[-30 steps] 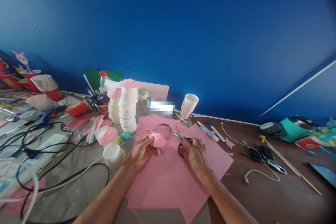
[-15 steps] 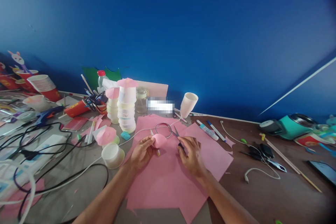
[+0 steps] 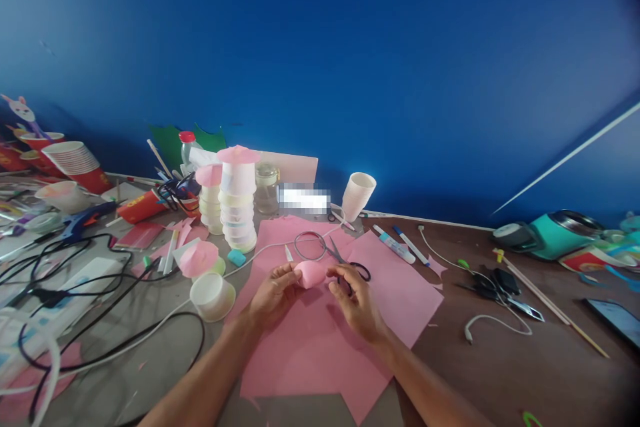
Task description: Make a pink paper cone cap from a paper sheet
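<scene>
My left hand (image 3: pixel 277 290) pinches a small rounded piece of pink paper (image 3: pixel 311 274) between thumb and fingers. Close to the paper's right edge is my right hand (image 3: pixel 356 303), its fingers bent and its thumb and forefinger apart; whether a fingertip touches the paper I cannot tell. A pair of scissors (image 3: pixel 336 252) with dark handles lies just behind the right hand, partly hidden by it. Under both hands spread large pink paper sheets (image 3: pixel 310 353). A thin ring (image 3: pixel 310 246) rests on them beyond the small piece.
On the left stand stacked white cups (image 3: pixel 239 203) with a pink paper top, a single white cup (image 3: pixel 209 300) and tangled black cables (image 3: pixel 75 293). A white cup stack (image 3: pixel 358 197) leans near the blue wall. Markers (image 3: pixel 395 244) and a teal appliance (image 3: pixel 560 237) lie right.
My right hand has moved left from the scissors to the small pink paper, and more of the scissor handles shows. The pink paper has turned and shifted slightly right in my left hand.
</scene>
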The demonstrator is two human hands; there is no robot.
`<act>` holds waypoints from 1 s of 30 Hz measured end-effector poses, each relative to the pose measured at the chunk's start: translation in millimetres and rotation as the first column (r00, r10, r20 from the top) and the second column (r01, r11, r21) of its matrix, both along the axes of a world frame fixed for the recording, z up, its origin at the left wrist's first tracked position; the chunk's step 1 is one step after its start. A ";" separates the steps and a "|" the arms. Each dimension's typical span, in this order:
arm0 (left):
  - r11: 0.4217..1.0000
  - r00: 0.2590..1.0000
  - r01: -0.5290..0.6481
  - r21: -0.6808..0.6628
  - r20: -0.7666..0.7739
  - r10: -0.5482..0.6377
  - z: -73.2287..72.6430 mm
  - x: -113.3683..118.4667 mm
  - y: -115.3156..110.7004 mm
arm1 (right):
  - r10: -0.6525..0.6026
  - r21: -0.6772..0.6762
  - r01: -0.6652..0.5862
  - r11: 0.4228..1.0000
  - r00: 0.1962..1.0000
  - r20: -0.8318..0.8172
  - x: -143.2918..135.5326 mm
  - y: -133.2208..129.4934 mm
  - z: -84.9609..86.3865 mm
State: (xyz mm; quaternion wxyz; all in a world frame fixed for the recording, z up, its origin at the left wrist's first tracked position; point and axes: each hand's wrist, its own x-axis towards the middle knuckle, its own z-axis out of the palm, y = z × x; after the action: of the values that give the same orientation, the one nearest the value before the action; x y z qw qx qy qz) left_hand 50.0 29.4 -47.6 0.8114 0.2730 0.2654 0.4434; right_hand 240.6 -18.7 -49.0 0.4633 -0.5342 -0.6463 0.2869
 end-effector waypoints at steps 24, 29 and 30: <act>0.984 0.948 0.177 0.010 -0.271 -0.168 3.1 5.2 -10.8 | -0.049 -0.123 0.019 0.992 0.967 -0.251 -9.9 9.9 2.8; 0.986 0.929 0.141 0.086 -0.357 -0.102 11.8 3.7 -8.9 | -0.028 -0.126 0.000 0.992 0.975 -0.222 -7.7 9.0 7.1; 0.983 0.921 0.149 0.106 -0.378 -0.099 13.5 3.7 -8.6 | -0.018 -0.127 -0.009 0.992 0.978 -0.209 -7.4 8.7 7.6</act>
State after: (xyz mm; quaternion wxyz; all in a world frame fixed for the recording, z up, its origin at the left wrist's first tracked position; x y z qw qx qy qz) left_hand 53.7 20.7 -34.1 0.7534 0.4213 0.3659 0.3479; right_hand 233.3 -10.0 -41.3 0.4946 -0.5309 -0.5729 0.3811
